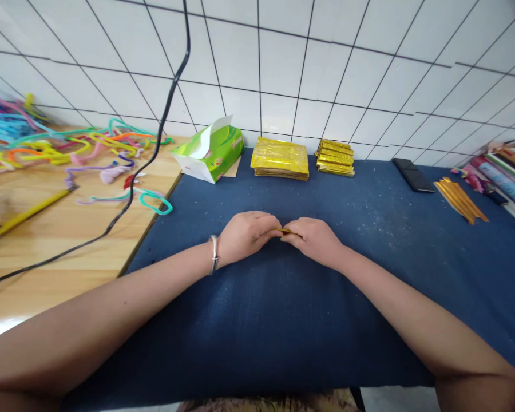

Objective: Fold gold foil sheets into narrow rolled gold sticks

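Observation:
Over the middle of the dark blue cloth (274,320), my left hand (251,233) and my right hand (312,237) meet, almost touching. Between their thumbs and fingers they pinch a narrow strip of gold foil paper (285,231); most of it is hidden by the fingers. Both hands are closed on it, one at each end. Behind them, by the wall, lie a thick stack of gold foil paper sheets (280,158) and a smaller pile of folded gold pieces (335,157).
A green tissue pack (218,150) stands at the back left. Tangled colourful fuzzy stems (68,143) cover part of the wooden board (68,257), crossed by a black cable (171,94). At right lie a black phone-like object (412,175), gold strips (460,199) and stacked books (508,180).

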`<action>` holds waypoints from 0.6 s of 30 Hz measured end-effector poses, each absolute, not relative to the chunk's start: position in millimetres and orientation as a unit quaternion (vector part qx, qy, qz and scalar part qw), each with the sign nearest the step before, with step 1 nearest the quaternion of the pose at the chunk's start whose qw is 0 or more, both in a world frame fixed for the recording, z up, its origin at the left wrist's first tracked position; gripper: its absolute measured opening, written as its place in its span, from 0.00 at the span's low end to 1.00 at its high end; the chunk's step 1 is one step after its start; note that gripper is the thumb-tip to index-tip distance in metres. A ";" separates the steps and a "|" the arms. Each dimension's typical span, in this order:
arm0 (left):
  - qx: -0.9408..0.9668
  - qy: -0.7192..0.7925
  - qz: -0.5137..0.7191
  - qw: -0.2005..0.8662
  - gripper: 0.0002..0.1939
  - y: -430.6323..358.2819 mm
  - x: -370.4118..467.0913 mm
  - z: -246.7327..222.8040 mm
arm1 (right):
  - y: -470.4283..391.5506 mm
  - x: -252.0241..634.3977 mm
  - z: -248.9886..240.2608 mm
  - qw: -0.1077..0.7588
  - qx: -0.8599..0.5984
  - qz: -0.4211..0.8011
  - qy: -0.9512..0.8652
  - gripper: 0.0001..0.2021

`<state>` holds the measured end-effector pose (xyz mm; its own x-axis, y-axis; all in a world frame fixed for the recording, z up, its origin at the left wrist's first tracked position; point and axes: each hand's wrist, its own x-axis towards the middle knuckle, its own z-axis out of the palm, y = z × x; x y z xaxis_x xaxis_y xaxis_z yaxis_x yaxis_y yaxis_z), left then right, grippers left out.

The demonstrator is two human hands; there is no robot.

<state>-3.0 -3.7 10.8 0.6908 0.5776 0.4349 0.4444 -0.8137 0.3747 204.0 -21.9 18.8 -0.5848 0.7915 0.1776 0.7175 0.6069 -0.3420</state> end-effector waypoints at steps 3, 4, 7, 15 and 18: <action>0.919 0.266 0.277 0.094 0.11 -3.5 -4.3 11.8 | -23.3 202.9 25.8 0.159 -0.439 0.170 -0.868 0.07; 0.918 0.265 0.282 0.092 0.10 -2.7 -5.7 12.8 | -23.3 203.7 28.9 0.161 -0.445 0.193 -0.859 0.07; 0.904 0.290 0.299 0.099 0.09 0.8 -11.9 17.3 | -21.6 210.0 38.1 0.172 -0.467 0.246 -0.832 0.08; 0.856 0.378 0.282 0.210 0.12 6.5 -20.8 18.2 | -16.9 224.3 39.8 0.173 -0.478 0.348 -0.787 0.10; 0.832 0.387 0.277 0.284 0.12 8.2 -20.5 15.3 | -15.5 224.7 35.5 0.175 -0.483 0.329 -0.793 0.10</action>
